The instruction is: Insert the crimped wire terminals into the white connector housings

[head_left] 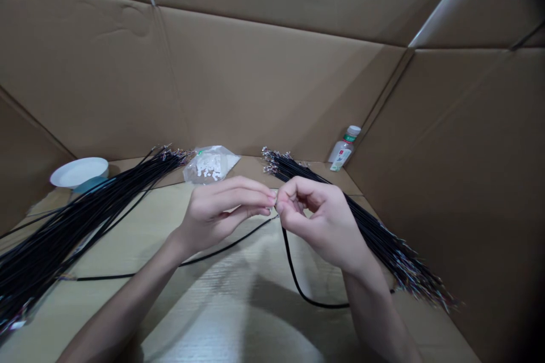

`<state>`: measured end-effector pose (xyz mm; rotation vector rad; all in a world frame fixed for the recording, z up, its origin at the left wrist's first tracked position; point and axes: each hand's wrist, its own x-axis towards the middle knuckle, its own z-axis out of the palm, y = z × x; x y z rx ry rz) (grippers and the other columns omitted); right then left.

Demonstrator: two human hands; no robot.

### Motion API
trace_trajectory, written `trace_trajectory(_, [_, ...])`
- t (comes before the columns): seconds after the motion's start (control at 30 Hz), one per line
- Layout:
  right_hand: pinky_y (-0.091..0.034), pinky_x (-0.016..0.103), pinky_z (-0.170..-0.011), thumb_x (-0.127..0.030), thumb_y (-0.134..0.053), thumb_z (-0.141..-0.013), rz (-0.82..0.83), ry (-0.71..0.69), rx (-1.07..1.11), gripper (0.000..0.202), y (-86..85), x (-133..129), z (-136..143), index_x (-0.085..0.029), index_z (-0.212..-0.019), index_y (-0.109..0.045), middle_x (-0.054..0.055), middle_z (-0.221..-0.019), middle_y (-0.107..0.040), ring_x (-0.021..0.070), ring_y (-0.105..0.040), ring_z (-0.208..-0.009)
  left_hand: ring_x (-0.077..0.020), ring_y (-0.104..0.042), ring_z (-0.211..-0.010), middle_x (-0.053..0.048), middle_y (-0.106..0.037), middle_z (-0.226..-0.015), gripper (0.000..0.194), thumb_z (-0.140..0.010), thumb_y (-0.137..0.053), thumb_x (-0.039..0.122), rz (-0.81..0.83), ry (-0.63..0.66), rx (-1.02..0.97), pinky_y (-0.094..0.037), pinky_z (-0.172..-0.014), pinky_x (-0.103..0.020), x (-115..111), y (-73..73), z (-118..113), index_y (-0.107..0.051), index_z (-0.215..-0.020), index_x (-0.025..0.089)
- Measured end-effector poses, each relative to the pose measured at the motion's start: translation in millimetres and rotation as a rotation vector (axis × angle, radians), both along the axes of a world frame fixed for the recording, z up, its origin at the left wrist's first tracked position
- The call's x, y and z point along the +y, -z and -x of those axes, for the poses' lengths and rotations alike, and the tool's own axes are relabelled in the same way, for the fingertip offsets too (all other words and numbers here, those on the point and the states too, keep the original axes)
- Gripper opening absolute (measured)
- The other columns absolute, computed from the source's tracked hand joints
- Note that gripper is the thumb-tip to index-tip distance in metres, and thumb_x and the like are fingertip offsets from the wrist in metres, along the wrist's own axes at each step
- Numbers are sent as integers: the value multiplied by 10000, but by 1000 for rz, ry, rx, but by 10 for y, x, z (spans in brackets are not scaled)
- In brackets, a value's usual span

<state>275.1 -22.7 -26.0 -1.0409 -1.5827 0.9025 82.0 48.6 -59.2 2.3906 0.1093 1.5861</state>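
My left hand [223, 210] and my right hand [321, 218] meet fingertip to fingertip above the middle of the table. In a pinch, the right fingers grip the end of a black cable [292, 269], which hangs in a curve and runs under my right forearm. The left thumb and fingers are pressed together right beside that end; whatever small piece they hold is mostly hidden. Another black cable [240, 240] lies on the table behind my left forearm, its stripped wire end just below the fingertips.
A thick bundle of black cables [72, 232] lies on the left, a second bundle [378, 232] on the right. At the back are a bag of small white pieces [212, 163], a white plate [80, 171] and a bottle [343, 150]. Cardboard walls [272, 85] enclose the table [204, 306].
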Motion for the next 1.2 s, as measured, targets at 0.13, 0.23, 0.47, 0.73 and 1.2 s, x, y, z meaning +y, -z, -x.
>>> trace_trajectory(0.13, [-375,204,-530,-93,-628,-820,-11,-16,-17,128,4,-21,1,-187,-737,-604,-44,-676,-512,89,-435,-608,-167,-792,-902,-46,-829,-973,217,-872,-801,60,54,-15,-3,-652,-842,-254,-10,12,-27,-779,-1043,192])
trace_trajectory(0.23, [-356,207,-533,-114,-633,-856,-2,-32,-24,121,10,-18,5,-180,-758,-607,-46,-684,-495,87,-415,-615,-158,-785,-889,-51,-823,-963,219,-857,-801,33,35,-28,-31,-648,-827,-242,-15,45,-44,-769,-1024,171])
trace_trajectory(0.47, [-317,227,-566,-144,-643,-888,82,-82,21,122,24,67,-53,-168,-776,-600,-50,-699,-486,87,-395,-640,-162,-783,-922,-85,-814,-1015,280,-888,-706,-63,-110,-35,-48,-651,-818,-239,-32,111,-65,-761,-1053,156])
trace_trajectory(0.73, [-240,250,-536,-280,-698,-926,174,-269,93,207,4,50,-146,-177,-779,-594,-72,-660,-386,87,-283,-592,-149,-773,-901,-53,-808,-994,210,-880,-777,17,40,16,-68,-639,-816,-237,-31,62,-62,-750,-1011,179])
trace_trajectory(1.2, [-317,259,-611,-228,-695,-862,199,-277,85,125,89,202,-108,-169,-769,-635,-41,-711,-509,103,-406,-654,-135,-750,-863,-49,-773,-942,245,-915,-676,-54,4,4,-101,-619,-769,-230,-7,131,-77,-731,-998,169])
